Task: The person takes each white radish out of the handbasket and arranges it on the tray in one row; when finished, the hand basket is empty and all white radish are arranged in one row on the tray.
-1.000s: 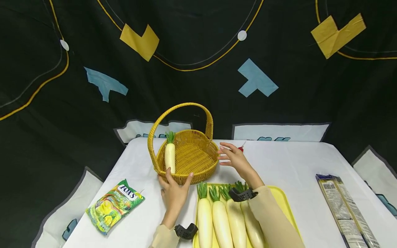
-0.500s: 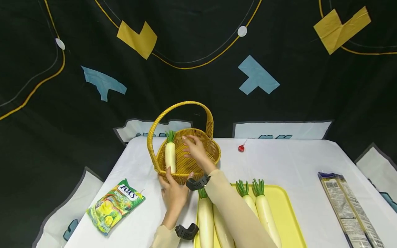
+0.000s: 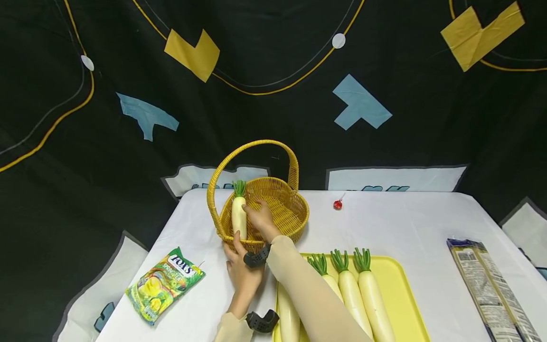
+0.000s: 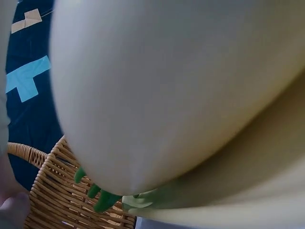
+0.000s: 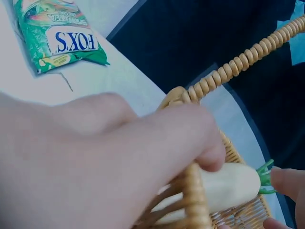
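Note:
A yellow woven basket (image 3: pixel 278 199) with a tall handle stands at the table's back. Inside, at its left, a white radish (image 3: pixel 239 217) with green tops leans upright. My left hand (image 3: pixel 244 270) holds the basket's front rim; in the right wrist view its finger (image 5: pixel 205 138) hooks over the rim. My right hand (image 3: pixel 261 219) reaches inside the basket, its thumb against the radish's right side. In the right wrist view, right-hand fingertips (image 5: pixel 287 183) are apart, near the green tops. The right wrist partly covers the left hand. A pale radish (image 4: pixel 157 119) fills the left wrist view.
A yellow tray (image 3: pixel 406 289) holding several white radishes (image 3: pixel 376 304) lies at the front, partly behind my right sleeve. A green candy bag (image 3: pixel 164 285) lies left, a red lollipop (image 3: pixel 338 204) back right, and a long flat package (image 3: pixel 491 289) far right.
My right hand has moved left from beside the basket's right rim to the radish inside. My left hand stays at the front rim, and the radish keeps its place in the basket.

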{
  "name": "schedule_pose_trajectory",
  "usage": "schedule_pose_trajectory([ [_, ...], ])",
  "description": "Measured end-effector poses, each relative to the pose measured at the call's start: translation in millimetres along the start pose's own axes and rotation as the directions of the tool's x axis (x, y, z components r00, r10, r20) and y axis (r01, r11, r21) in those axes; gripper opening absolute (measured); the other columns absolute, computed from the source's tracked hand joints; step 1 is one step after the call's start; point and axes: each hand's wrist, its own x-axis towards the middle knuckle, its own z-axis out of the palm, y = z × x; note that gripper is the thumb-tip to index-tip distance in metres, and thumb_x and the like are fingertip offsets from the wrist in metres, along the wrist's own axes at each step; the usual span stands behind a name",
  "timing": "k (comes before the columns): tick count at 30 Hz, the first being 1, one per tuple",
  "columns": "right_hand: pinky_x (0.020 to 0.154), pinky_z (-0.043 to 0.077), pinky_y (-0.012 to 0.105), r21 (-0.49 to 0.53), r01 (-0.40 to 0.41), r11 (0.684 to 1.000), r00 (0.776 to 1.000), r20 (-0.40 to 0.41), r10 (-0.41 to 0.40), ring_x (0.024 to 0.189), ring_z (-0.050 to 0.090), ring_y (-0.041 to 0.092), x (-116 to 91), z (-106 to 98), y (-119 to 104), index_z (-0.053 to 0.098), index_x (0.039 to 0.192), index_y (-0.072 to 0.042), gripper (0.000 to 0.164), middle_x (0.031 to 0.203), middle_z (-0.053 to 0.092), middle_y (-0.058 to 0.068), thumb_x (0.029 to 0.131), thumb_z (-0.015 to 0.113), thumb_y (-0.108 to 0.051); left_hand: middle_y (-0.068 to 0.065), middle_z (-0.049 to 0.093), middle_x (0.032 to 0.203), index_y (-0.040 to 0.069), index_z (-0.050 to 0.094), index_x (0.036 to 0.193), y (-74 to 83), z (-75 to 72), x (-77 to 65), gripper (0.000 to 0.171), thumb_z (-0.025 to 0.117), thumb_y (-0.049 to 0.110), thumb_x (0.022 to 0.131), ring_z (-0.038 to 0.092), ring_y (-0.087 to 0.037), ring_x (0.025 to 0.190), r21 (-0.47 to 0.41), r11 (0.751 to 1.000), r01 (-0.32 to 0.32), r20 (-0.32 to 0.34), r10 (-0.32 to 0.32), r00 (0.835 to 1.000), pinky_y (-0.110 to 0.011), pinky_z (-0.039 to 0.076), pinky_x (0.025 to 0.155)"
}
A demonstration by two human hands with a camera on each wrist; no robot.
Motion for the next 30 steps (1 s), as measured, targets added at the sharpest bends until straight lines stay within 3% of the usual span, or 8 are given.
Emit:
schedule_pose_trajectory([
  [4,0.086,0.048,0.045,-0.011,-0.012,1.000,1.000,-0.014,0.012,0.111,0.052,0.034,0,3,-3,0.032,0.138,-0.013,0.061,0.135,0.041,0.021,0.086,0.061,-0.028,-0.038,0.012,0.140,0.015,0.023,0.138,3.3,1.0,-1.9,0.079,0.067,0.021,0.074,0.042,-0.054,0.113,0.017,1.000,-0.023,-0.013,0.024,1.000,-0.059,0.030,0.092],
  [12,0.073,0.051,0.038,-0.106,0.012,0.994,0.999,-0.047,-0.017,0.103,0.054,0.035,-1,12,8,0.031,0.135,-0.012,0.073,0.121,0.048,0.025,0.075,0.073,-0.013,-0.041,0.015,0.137,0.011,0.026,0.135,9.7,1.2,-5.7,0.069,0.064,0.023,0.079,0.026,-0.050,0.127,0.047,0.997,-0.060,-0.033,0.061,0.998,-0.064,0.028,0.095],
  [20,0.062,0.052,0.035,-0.205,0.058,0.977,0.997,-0.031,-0.066,0.094,0.058,0.035,1,17,10,0.035,0.135,-0.016,0.073,0.114,0.052,0.025,0.073,0.074,-0.012,-0.042,0.017,0.136,0.011,0.026,0.134,6.9,0.7,-6.3,0.068,0.065,0.020,0.079,0.035,-0.055,0.118,0.058,0.996,-0.070,-0.064,0.073,0.995,-0.064,0.030,0.093],
  [25,0.059,0.053,0.032,-0.141,0.046,0.989,0.998,-0.033,-0.051,0.089,0.061,0.031,2,18,10,0.032,0.137,-0.021,0.072,0.117,0.052,0.023,0.077,0.071,-0.016,-0.041,0.016,0.136,0.012,0.026,0.135,5.9,-0.4,-5.1,0.071,0.066,0.022,0.078,0.046,-0.058,0.104,0.074,0.996,-0.045,-0.057,0.049,0.997,-0.062,0.030,0.093],
  [30,0.054,0.055,0.038,0.004,0.019,1.000,1.000,-0.023,-0.019,0.071,0.064,0.028,4,15,8,0.027,0.140,-0.024,0.071,0.118,0.049,0.026,0.080,0.066,-0.017,-0.040,0.015,0.138,0.013,0.025,0.136,4.5,-0.3,-3.1,0.073,0.067,0.022,0.077,0.046,-0.057,0.103,0.060,0.998,-0.027,-0.051,0.031,0.998,-0.061,0.030,0.093],
])
